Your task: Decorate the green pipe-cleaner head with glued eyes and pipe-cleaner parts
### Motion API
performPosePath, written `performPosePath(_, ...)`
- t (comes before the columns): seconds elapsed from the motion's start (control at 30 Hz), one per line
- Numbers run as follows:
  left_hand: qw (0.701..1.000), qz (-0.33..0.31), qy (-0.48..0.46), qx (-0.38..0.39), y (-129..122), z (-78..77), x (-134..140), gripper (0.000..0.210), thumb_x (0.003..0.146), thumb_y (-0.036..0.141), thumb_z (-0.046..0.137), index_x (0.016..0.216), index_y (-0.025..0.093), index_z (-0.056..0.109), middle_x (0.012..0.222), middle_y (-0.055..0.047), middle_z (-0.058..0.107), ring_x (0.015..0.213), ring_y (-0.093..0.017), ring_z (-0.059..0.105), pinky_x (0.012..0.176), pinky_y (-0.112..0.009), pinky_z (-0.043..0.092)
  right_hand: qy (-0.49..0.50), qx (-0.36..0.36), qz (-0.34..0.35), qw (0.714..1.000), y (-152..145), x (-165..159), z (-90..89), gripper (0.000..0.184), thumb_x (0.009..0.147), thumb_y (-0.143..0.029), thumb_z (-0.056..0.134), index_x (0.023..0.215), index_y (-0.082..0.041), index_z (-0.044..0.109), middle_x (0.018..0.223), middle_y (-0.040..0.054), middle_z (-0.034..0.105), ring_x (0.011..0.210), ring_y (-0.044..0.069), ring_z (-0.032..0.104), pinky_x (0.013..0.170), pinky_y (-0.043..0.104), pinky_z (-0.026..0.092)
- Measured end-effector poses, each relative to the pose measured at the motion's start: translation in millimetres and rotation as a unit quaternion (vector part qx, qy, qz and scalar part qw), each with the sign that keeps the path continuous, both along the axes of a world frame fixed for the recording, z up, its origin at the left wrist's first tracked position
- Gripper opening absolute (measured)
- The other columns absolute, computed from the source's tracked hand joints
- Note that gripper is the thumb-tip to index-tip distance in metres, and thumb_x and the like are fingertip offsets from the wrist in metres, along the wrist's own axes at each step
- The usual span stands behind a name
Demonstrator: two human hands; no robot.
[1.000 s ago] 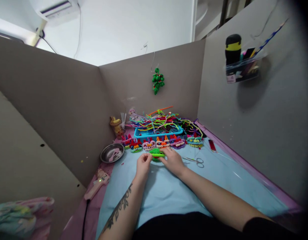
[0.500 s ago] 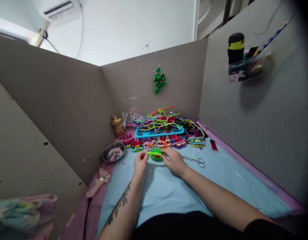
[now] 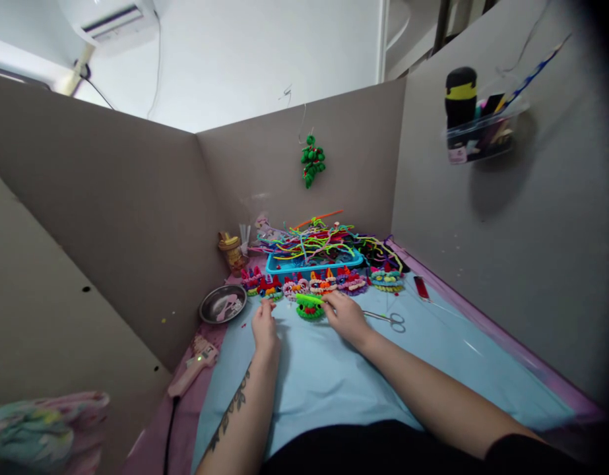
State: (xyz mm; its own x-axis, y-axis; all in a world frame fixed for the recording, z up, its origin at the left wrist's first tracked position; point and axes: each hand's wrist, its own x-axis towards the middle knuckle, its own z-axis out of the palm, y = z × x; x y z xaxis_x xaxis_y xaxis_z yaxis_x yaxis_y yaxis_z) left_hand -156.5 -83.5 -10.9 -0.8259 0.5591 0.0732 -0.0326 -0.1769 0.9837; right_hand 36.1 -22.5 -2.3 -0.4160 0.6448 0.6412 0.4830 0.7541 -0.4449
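My right hand (image 3: 344, 315) is closed in a pinch on one end of a short lime-green pipe cleaner (image 3: 308, 299). Its other end points left, over the top of a round green fuzzy figure (image 3: 310, 311) with red and dark spots on its front. My left hand (image 3: 264, 324) is apart from the pipe cleaner, to the left of the figure. Its fingers are pressed together, and anything between them is hidden. To the right of my right hand, a pair of scissors (image 3: 390, 320) lies on the blue mat, its blades partly behind the hand.
Behind the hands, a row of colourful fuzzy figures (image 3: 324, 282) stands before a blue tray (image 3: 314, 265) heaped with pipe cleaners. At left are a metal bowl (image 3: 223, 305) and a pink glue gun (image 3: 192, 371). Grey panels (image 3: 304, 138) enclose the mat.
My left hand has let go of the lime-green pipe cleaner and moved left and slightly down. My right hand keeps its end, and the green figure's front is more visible.
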Motion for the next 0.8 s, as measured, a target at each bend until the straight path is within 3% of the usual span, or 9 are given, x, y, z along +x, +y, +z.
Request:
performPosePath(0.1, 0.996, 0.032, 0.073, 0.036, -2.2, -0.3, -3.2, 0.035, 0.060, 0.033, 0.072, 0.090, 0.019, 0.061, 0.105, -0.007, 0.061, 0.094, -0.019, 0.056, 0.073, -0.027, 0.043, 0.002, 0.002, 0.005, 1.000, -0.9, -0.4, -0.1, 0.014, 0.084, -0.019, 0.048, 0.085, -0.020, 0.062, 0.084, 0.0042, 0.063, 0.082, 0.018, 0.056, 0.073, 0.028, 0.041)
performPosePath(0.17, 0.993, -0.010, 0.110, 0.032, -5.2, 2.5, -1.4, 0.021, 0.065, 0.034, 0.068, 0.078, 0.018, 0.064, 0.101, -0.008, 0.064, 0.097, -0.022, 0.056, 0.079, -0.030, 0.043, 0.002, 0.002, 0.008, 1.000, -1.3, -0.8, -0.6, 0.013, 0.084, -0.019, 0.049, 0.085, -0.020, 0.062, 0.084, 0.0043, 0.063, 0.082, 0.018, 0.056, 0.073, 0.029, 0.042)
performPosePath(0.23, 0.989, -0.063, 0.132, 0.016, -7.6, 6.0, 2.7, 0.025, 0.073, 0.040, 0.060, 0.064, 0.016, 0.064, 0.093, -0.010, 0.067, 0.098, -0.025, 0.057, 0.082, -0.033, 0.042, 0.003, 0.001, 0.010, 1.000, -1.0, -1.1, -1.6, 0.013, 0.084, -0.019, 0.049, 0.086, -0.020, 0.062, 0.084, 0.0044, 0.063, 0.082, 0.019, 0.056, 0.074, 0.029, 0.042)
performPosePath(0.3, 0.986, -0.091, 0.139, 0.019, -8.0, 8.1, 7.9, 0.024, 0.071, 0.040, 0.063, 0.075, 0.017, 0.068, 0.098, -0.010, 0.067, 0.099, -0.026, 0.057, 0.081, -0.033, 0.043, 0.006, -0.001, 0.015, 1.000, -0.4, -1.6, -3.0, 0.012, 0.083, -0.019, 0.050, 0.086, -0.020, 0.062, 0.085, 0.0044, 0.063, 0.083, 0.019, 0.056, 0.074, 0.029, 0.042)
performPosePath(0.37, 0.985, -0.117, 0.121, 0.035, -6.3, 7.9, 13.3, 0.042, 0.061, 0.033, 0.074, 0.101, 0.020, 0.065, 0.109, -0.010, 0.064, 0.097, -0.024, 0.058, 0.078, -0.032, 0.045, 0.009, -0.005, 0.024, 1.000, -0.2, -2.3, -4.1, 0.012, 0.083, -0.018, 0.050, 0.086, -0.020, 0.061, 0.085, 0.0042, 0.062, 0.083, 0.019, 0.056, 0.074, 0.029, 0.043)
performPosePath(0.47, 0.971, -0.224, 0.066, 0.042, -3.4, 5.8, 21.2, 0.065, 0.054, 0.026, 0.079, 0.115, 0.020, 0.058, 0.110, -0.011, 0.063, 0.093, -0.022, 0.061, 0.076, -0.031, 0.047, 0.019, -0.024, 0.054, 0.998, -1.9, -3.8, -4.3, 0.011, 0.083, -0.017, 0.050, 0.089, -0.020, 0.060, 0.086, 0.0040, 0.060, 0.080, 0.018, 0.056, 0.072, 0.028, 0.043)
performPosePath(0.6, 0.936, -0.348, 0.049, 0.020, -5.3, 6.5, 31.0, 0.045, 0.056, 0.027, 0.078, 0.097, 0.014, 0.068, 0.090, -0.010, 0.070, 0.080, -0.022, 0.064, 0.073, -0.032, 0.048, 0.037, -0.047, 0.126, 0.990, -8.9, -6.4, -2.3, 0.013, 0.082, -0.016, 0.051, 0.092, -0.021, 0.058, 0.086, 0.0032, 0.059, 0.078, 0.016, 0.056, 0.070, 0.027, 0.045)
performPosePath(0.7, 0.939, -0.338, 0.055, 0.019, -7.7, 8.8, 34.3, 0.030, 0.056, 0.028, 0.078, 0.081, 0.013, 0.071, 0.078, -0.008, 0.071, 0.072, -0.020, 0.063, 0.072, -0.031, 0.047, 0.059, -0.054, 0.158, 0.984, -14.1, -7.3, -0.6, 0.012, 0.082, -0.017, 0.053, 0.093, -0.020, 0.057, 0.086, 0.0031, 0.058, 0.077, 0.015, 0.056, 0.069, 0.026, 0.045)
performPosePath(0.8, 0.958, -0.278, 0.043, 0.054, -7.5, 9.2, 32.0, 0.027, 0.058, 0.032, 0.077, 0.075, 0.013, 0.068, 0.071, -0.004, 0.069, 0.069, -0.016, 0.061, 0.070, -0.028, 0.045, 0.065, -0.054, 0.146, 0.986, -16.3, -6.5, 1.6, 0.011, 0.081, -0.020, 0.055, 0.093, -0.019, 0.056, 0.084, 0.0030, 0.059, 0.075, 0.015, 0.055, 0.067, 0.026, 0.043)
